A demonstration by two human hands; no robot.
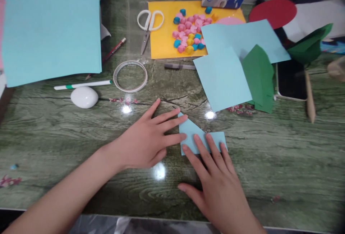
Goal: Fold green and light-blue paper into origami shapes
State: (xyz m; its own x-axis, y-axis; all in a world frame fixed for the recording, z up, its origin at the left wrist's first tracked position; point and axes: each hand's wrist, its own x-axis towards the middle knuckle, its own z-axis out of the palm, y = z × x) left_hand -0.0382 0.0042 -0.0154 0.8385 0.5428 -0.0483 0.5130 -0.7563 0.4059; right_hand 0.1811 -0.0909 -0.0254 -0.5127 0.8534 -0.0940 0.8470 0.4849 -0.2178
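Observation:
A small folded piece of light blue paper (192,130) lies flat on the green table (269,162), one corner folded into a slanted edge. My left hand (147,139) lies flat with fingers stretched out, its fingertips touching the paper's left edge. From below, my right hand (215,180) rests on the paper with fingers spread and pressed flat on its lower part. Neither hand grips anything.
Behind lie light blue sheets (223,78), green paper (260,76), a phone (291,79), a tape ring (130,76), scissors (148,26), a yellow sheet (161,36) with several small paper shapes (188,29), a pen (82,85), a white egg-shaped object (84,97) and a large blue sheet (51,26).

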